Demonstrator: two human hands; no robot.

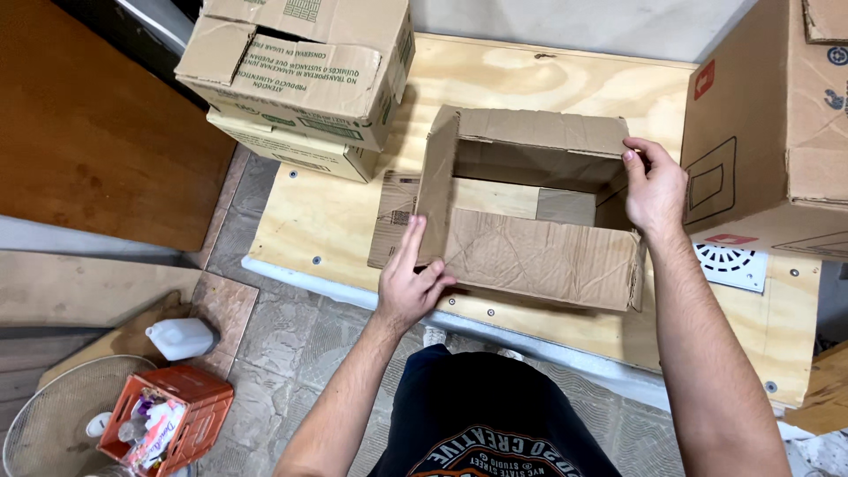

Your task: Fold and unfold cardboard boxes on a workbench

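Item in hand: 1 open brown corrugated cardboard box (530, 238), creased, standing on a pale plywood platform (336, 221) directly ahead of both hands.

Progress, as judged: the box walls stand squared up; the bottom looks only partly closed, with bare plywood showing through beside 1 folded flap inside. The top flaps are not closed. No tape or fastening is visible.

Left hand (409, 283): fingers extended and mostly flat, pressed against the near-left corner and left wall of the box; not gripping around anything.

Right hand (655, 187): curled over the far-right top edge of the box, thumb and fingers pinching the rim.

Count:
- 2 stacked printed cardboard cartons (300, 79), beyond and left of the left hand.
- 1 large brown carton (760, 132), just right of the right hand.
- 1 white plastic jug (179, 338), on the floor well left of the left hand.
- 1 orange plastic crate (168, 424) of mixed items, nearer than the jug.
- 1 white round fan grille (53, 424), left of the crate.
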